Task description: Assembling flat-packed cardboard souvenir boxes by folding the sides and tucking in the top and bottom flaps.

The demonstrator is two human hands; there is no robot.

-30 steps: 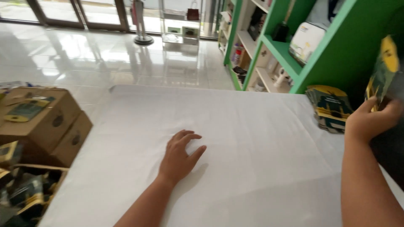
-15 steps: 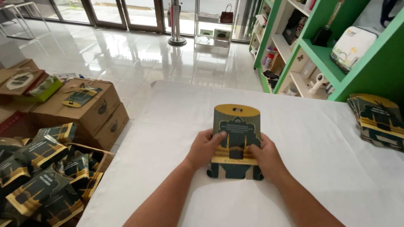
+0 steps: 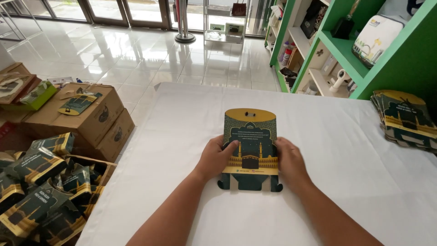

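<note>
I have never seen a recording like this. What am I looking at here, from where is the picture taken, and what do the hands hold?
There is no machine: a person works with bare hands. The camera sits on the person's head and looks down, so both arms enter from the bottom. The left hand and the right hand press the sides of a flat dark green and gold carton lying on a table covered in white. A stack of the same flat cartons lies at the table's right edge. On the floor to the left stand brown boxes and a box of folded green cartons. Green shelves stand behind.
</note>
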